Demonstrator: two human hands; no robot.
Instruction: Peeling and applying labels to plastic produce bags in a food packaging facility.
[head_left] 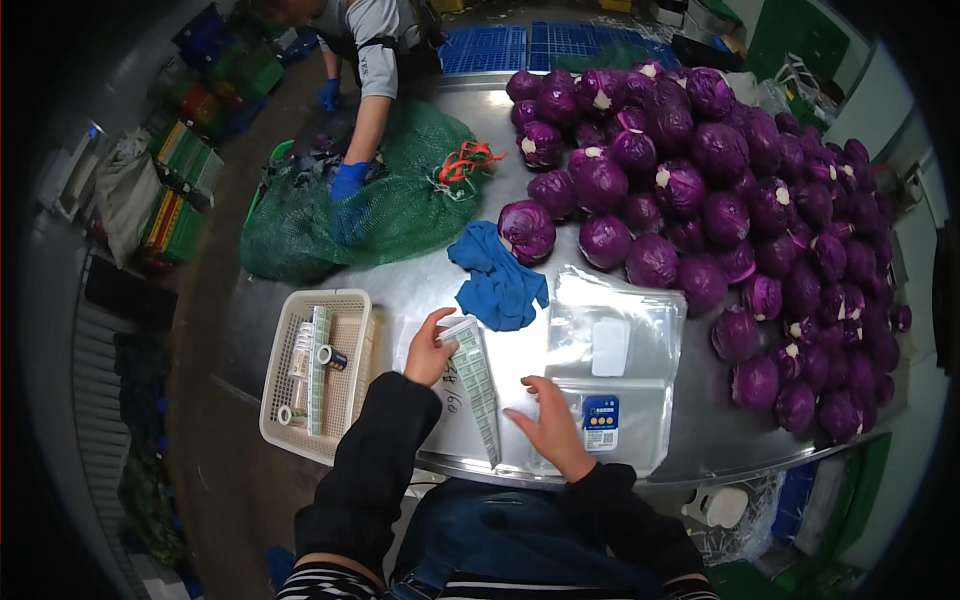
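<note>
My left hand (428, 350) is closed on the upper left end of a folded strip of green-and-white labels (475, 390). The strip slants down toward me over a white sheet (437, 432) with handwriting. To its right, my right hand (552, 428) is held with thumb and fingers apart and nothing visible between them. It is beside a stack of clear plastic bags (648, 425), one bearing a blue-and-white label (601, 422). A blue cloth or glove (495, 275) lies crumpled just beyond the strip.
A cream plastic basket (368, 330) with label rolls (318, 370) stands at left. Purple cabbages (720, 150) are heaped across the right of the metal table (440, 268). Across it, a co-worker in blue gloves (350, 190) reaches into a green mesh sack (410, 230).
</note>
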